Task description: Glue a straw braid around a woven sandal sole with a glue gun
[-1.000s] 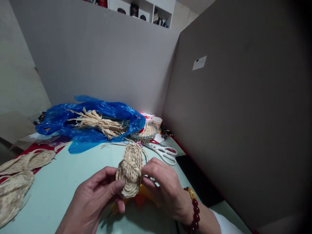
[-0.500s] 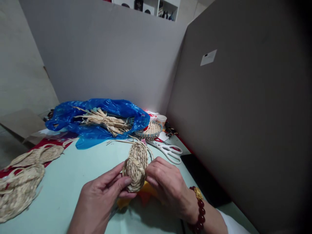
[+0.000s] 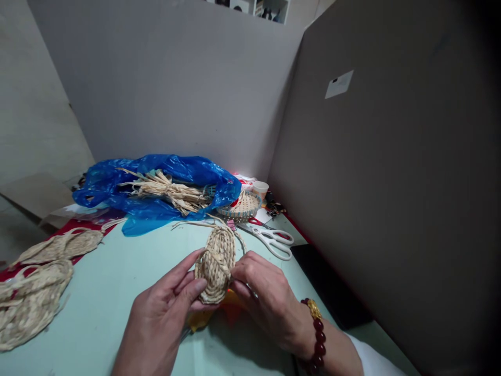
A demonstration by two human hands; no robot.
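Observation:
A small woven straw slipper [image 3: 216, 261], with a braided strap across it, is held toe-up above the table. My left hand [image 3: 168, 300] grips its lower left, thumb on top and fingers underneath. At the slipper's right edge, by the strap's end, my right hand [image 3: 266, 297] is closed in a pinch. A small shiny bit shows under its fingers, too little to name. Loose straw strands trail from the slipper's far end, near a pink clip [image 3: 231, 224]. Beneath the hands lies something yellow and orange [image 3: 230, 308], partly hidden.
White-handled scissors [image 3: 272, 241] lie behind the right hand. At the back are a blue plastic bag [image 3: 107, 183] with a straw bundle [image 3: 172, 190], a woven basket [image 3: 242, 206] and a cup [image 3: 260, 188]. Larger straw slippers [image 3: 35, 303] lie left; a black flat object [image 3: 329, 287] lies right.
The slipper and both hands have shifted slightly left in view, and the slipper is turned a little. Both hands keep their hold. The camera view has tilted slightly.

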